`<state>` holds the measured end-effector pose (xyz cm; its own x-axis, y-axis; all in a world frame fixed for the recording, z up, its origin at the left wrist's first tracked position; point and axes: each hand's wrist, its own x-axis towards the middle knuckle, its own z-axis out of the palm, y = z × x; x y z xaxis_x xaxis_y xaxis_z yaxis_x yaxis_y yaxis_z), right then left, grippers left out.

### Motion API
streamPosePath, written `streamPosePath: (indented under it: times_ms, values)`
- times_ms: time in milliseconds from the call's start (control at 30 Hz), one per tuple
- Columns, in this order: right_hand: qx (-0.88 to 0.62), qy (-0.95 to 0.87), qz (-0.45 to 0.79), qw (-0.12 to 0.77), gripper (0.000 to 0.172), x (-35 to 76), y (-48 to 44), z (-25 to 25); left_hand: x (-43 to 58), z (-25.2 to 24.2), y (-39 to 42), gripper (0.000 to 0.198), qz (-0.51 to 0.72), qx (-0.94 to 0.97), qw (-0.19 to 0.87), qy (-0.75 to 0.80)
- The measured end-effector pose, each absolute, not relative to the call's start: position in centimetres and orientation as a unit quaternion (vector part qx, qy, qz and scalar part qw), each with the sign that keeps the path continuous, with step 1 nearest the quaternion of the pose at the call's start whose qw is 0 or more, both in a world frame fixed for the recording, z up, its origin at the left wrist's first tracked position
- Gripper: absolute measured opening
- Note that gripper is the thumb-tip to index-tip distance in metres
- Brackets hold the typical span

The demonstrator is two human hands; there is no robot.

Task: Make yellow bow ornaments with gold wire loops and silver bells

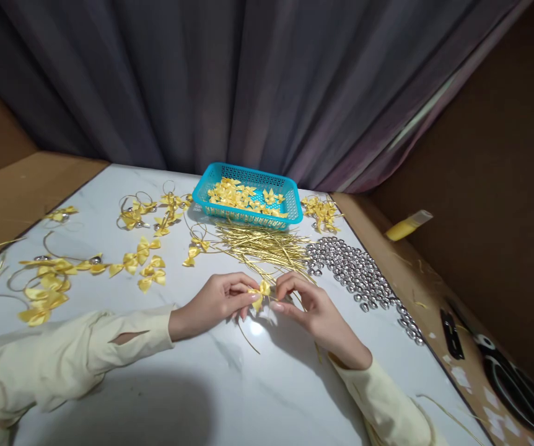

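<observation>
Head view: the left hand [218, 302] and the right hand [305, 305] meet over the white table [258, 396], fingertips of both pinched on one small yellow bow [261, 292] held just above the surface near the middle; a thin gold cord [248, 337] trails from it toward the near edge; behind lies a heap of gold cords [264, 244], with silver bells [355, 272] to its right; a blue basket [248, 195] holds more bows; finished bows [144, 263] lie scattered at left.
</observation>
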<state>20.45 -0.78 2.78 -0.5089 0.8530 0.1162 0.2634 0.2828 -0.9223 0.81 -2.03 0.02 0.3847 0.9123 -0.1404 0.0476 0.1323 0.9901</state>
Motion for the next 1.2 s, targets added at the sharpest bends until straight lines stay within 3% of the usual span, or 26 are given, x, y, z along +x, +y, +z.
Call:
streamPosePath:
  times_ms: [200,367,633,867,1033,1200]
  values:
    - [-0.367,-0.633,0.605,0.313,0.016,21.5,-1.1,4.3,0.9,-0.3,-1.6,0.025,0.339,0.574,0.564,0.487]
    - [-0.370,-0.584,0.650,0.315,0.018,21.5,-1.3,4.2,0.8,-0.2,-1.5,0.018,0.348,0.616,0.523,0.475]
    - [-0.407,-0.565,0.663,0.275,0.022,20.7,-1.5,4.4,0.8,0.0,-1.4,0.020,0.360,0.623,0.496,0.487]
    - [-0.461,-0.564,0.661,0.180,0.021,21.8,-1.6,4.9,0.5,-0.2,-1.1,0.020,0.391,0.610,0.472,0.502]
    - [-0.540,-0.571,0.596,0.166,0.016,21.8,-1.2,3.6,0.5,-0.2,-1.3,0.020,0.402,0.609,0.469,0.497]
    - [-0.512,-0.569,0.623,0.161,0.021,20.3,-1.2,2.5,0.6,0.1,-1.4,0.017,0.396,0.620,0.475,0.482]
